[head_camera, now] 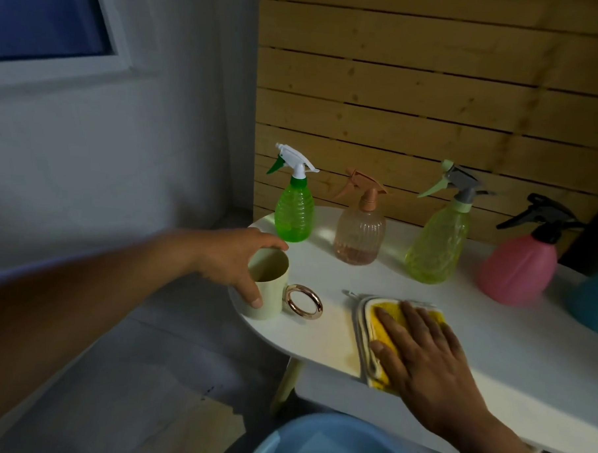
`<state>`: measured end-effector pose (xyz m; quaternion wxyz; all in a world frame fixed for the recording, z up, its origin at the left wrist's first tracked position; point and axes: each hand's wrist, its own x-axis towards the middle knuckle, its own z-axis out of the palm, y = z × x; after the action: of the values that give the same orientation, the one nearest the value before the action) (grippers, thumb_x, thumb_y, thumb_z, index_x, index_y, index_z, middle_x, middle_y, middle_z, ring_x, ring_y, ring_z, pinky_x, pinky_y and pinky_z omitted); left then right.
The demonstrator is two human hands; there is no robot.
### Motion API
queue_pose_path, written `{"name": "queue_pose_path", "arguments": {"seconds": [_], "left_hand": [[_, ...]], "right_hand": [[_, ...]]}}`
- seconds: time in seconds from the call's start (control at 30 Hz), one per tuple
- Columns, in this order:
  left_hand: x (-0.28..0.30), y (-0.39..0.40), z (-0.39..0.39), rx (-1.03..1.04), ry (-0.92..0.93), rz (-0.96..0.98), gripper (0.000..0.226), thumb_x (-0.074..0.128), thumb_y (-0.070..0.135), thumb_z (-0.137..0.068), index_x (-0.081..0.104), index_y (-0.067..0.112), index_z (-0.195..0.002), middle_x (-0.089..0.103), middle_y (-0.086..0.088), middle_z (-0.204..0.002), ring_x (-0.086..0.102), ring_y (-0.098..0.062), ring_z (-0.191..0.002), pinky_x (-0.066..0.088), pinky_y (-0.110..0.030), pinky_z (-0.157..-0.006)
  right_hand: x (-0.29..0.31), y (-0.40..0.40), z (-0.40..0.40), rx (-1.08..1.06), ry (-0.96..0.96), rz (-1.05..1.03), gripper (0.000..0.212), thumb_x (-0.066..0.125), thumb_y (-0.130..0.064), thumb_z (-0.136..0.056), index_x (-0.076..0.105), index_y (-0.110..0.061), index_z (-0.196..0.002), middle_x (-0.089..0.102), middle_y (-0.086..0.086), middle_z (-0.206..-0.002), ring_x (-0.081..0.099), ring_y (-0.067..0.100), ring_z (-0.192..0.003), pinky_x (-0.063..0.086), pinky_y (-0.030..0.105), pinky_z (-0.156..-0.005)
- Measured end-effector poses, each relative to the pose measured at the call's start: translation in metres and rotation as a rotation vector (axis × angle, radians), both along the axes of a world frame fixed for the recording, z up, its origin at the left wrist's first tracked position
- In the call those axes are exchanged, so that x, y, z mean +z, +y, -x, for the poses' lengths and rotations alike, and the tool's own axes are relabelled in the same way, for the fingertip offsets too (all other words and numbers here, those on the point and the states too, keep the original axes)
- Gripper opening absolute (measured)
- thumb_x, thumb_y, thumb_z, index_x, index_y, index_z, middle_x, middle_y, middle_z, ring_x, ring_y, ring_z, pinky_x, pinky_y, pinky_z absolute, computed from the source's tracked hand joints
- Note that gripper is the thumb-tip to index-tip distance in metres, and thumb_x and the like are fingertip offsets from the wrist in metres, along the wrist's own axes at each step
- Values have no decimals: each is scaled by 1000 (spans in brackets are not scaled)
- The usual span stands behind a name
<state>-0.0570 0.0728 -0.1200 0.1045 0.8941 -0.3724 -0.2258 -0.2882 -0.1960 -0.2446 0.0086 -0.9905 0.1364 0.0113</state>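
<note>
A pale cream mug (270, 302) with a round gold ring handle (304, 301) stands at the left end of the white table (511, 355). My left hand (232, 261) grips the mug from the left, thumb on its front wall and fingers over the far rim. A folded yellow cloth with a white border (371, 335) lies near the table's front edge. My right hand (419, 349) rests flat on the cloth, fingers straight and spread.
Along the back of the table stand a green spray bottle (294, 212), a clear peach one (360, 234), a yellow-green one (439, 244) and a pink one (518, 266). A teal object (596, 301) shows at the right edge. A blue basin (315, 446) sits below, in front of the table.
</note>
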Motion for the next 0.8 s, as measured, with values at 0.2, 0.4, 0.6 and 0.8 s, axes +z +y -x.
{"name": "queue_pose_path", "arguments": {"seconds": [0.2,0.4,0.6,0.8], "left_hand": [[-4,2,0,-17,-35,-16,111,94,40,-70,25,45,-158,30,10,-162,35,-16,-145,37,-36,-119],[7,-5,-1,-53,29,-52,149,81,87,-39,9,43,-162,13,14,-169,19,-12,-154,25,-37,-126],[25,-42,0,8,-87,179,113,58,91,-60,37,35,-157,44,5,-159,42,-15,-144,37,-35,-117],[32,-105,16,-49,-212,452,47,82,40,-86,63,39,-129,66,19,-111,62,0,-106,55,-39,-97]], "right_hand": [[12,16,-10,-105,-57,-77,90,-13,-77,-90,34,-40,-156,34,9,-163,32,33,-150,22,50,-122],[22,28,-53,-150,21,-195,67,10,-68,-99,1,-43,-160,-9,4,-171,-10,29,-157,-7,54,-125],[21,42,-102,-33,46,-199,71,10,-66,-96,8,-38,-161,-7,8,-171,-7,32,-157,-9,56,-124],[13,30,-90,-23,-54,-195,82,-6,-72,-85,7,-41,-161,-2,0,-171,-7,23,-158,-9,48,-125]]}}
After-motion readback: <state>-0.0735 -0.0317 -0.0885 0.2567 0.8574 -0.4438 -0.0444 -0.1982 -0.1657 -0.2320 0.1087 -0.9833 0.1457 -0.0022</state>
